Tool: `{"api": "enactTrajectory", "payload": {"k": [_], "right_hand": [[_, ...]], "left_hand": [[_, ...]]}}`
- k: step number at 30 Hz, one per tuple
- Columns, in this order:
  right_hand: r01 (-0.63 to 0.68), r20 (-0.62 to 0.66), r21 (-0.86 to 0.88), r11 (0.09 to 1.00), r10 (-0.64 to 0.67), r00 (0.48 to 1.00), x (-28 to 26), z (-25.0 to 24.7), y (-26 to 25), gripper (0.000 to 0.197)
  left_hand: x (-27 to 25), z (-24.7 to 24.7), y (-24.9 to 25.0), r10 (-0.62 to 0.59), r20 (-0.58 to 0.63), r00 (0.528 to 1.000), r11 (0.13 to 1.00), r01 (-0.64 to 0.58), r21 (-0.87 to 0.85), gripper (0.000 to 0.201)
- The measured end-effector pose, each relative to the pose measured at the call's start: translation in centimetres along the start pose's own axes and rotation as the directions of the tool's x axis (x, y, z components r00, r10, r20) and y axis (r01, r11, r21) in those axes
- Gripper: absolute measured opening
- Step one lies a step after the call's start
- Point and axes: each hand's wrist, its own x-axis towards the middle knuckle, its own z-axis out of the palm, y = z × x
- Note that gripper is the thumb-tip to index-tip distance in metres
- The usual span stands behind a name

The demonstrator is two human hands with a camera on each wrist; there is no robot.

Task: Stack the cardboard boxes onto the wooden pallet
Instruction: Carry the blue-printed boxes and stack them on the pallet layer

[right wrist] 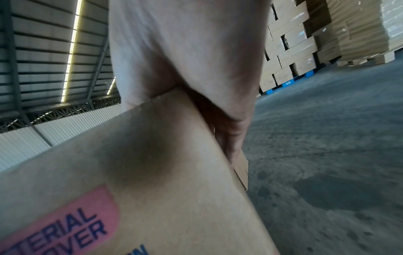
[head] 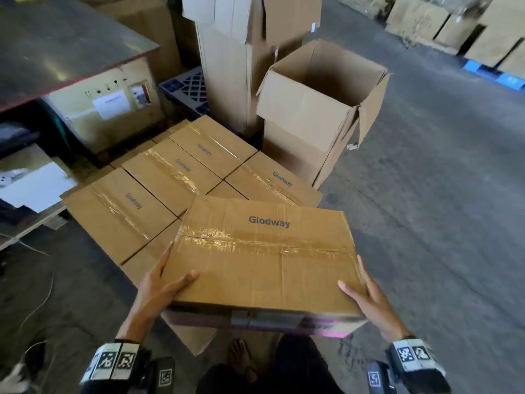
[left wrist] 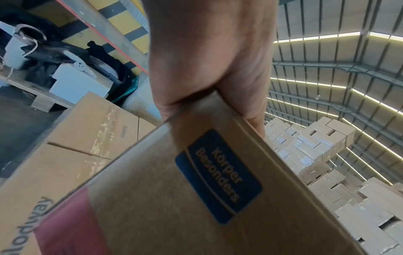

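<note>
Left hand (head: pixel 159 288): box (head: pixel 264 257) gripped at its near left corner, thumb laid on top.
Right hand (head: pixel 369 297): near right corner gripped, thumb on top.
Box: held above the stack (head: pixel 170 177).

Black wrist straps (head: pixel 113 362) bearing white square-code tags; bare foot (head: pixel 241 356)

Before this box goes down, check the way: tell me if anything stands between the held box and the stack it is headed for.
Nothing visible blocks it. The held box, gripped by the left hand and right hand, hangs over the near edge of the stacked boxes, whose tops are bare. The open empty carton stands beyond them, off the path.
</note>
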Motion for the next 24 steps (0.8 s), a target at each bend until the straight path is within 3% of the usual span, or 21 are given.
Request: {"api": "enactTrajectory", "payload": {"k": [4, 8, 11, 14, 20, 24], "right_hand": [[-0.030, 0.010, -0.027, 0.999, 0.030, 0.999, 5.7, 0.2, -2.8, 0.097], [-0.026, 0.025, -0.007, 1.000, 0.026, 0.999, 12.6, 0.5, -5.3, 0.115], [-0.015, 0.006, -0.010, 1.000, 0.015, 1.000, 18.1, 1.3, -7.8, 0.111], [0.014, -0.030, -0.030, 0.999, -0.015, 0.999, 24.0, 2.3, -10.6, 0.106], [0.068, -0.140, -0.019, 0.998, -0.070, 0.988, 36.3, 7.7, -14.2, 0.100], [0.092, -0.098, 0.065, 0.994, -0.085, 0.992, 44.1, 12.4, -14.2, 0.110]], "left_hand": [[5.9, -0.9, 2.1, -0.012, -0.017, 1.000, 1.000, 0.012, 0.006, 0.113], [12.5, -2.0, 4.9, -0.055, -0.032, 0.998, 0.998, 0.055, -0.004, 0.119], [18.2, -2.5, 8.7, -0.022, -0.041, 0.999, 1.000, 0.022, 0.012, 0.102], [26.1, -3.7, 12.7, -0.001, -0.069, 0.998, 0.996, 0.007, 0.089, 0.085], [46.5, -7.7, 19.5, 0.110, -0.076, 0.991, 0.936, -0.078, 0.344, 0.083], [58.3, -9.2, 23.2, 0.210, -0.106, 0.972, 0.885, -0.144, 0.442, 0.076]]}}
